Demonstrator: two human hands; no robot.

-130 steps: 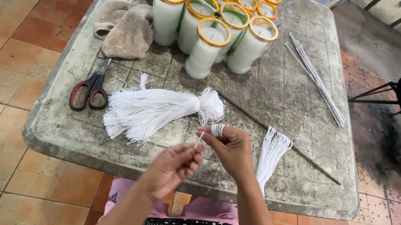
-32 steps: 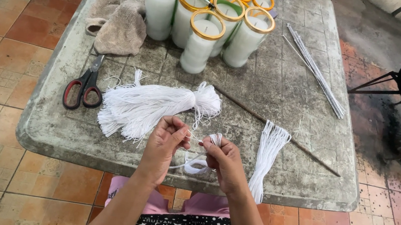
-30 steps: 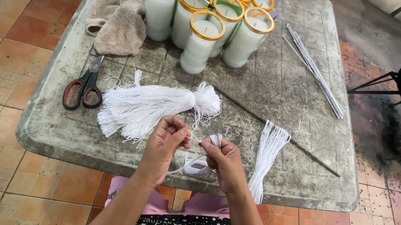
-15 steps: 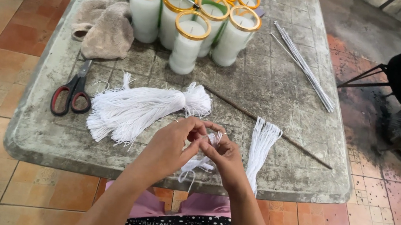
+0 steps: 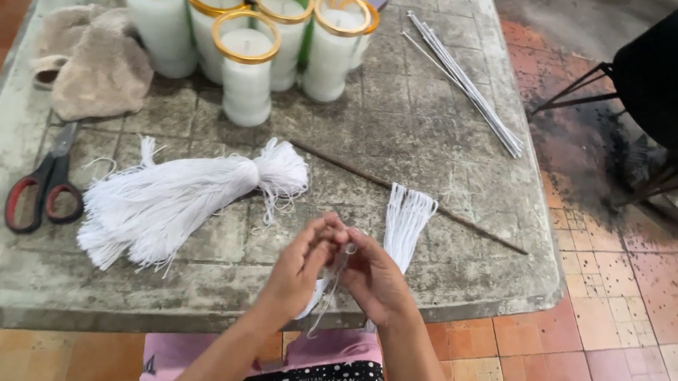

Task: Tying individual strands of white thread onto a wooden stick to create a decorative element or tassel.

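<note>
Where both hands' grips meet, white string point(image 5: 335, 277) hangs.

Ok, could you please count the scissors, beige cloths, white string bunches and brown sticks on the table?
Scissors: 1
Beige cloths: 1
White string bunches, one large and one small: 2
Brown sticks: 1
Total: 5

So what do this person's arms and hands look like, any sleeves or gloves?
Both forearms are bare, with no sleeves in view, and the left hand and right hand wear no gloves. No rings, watch or bracelets can be made out. Below them show pink cloth and a black garment dotted with small white stars.
</note>
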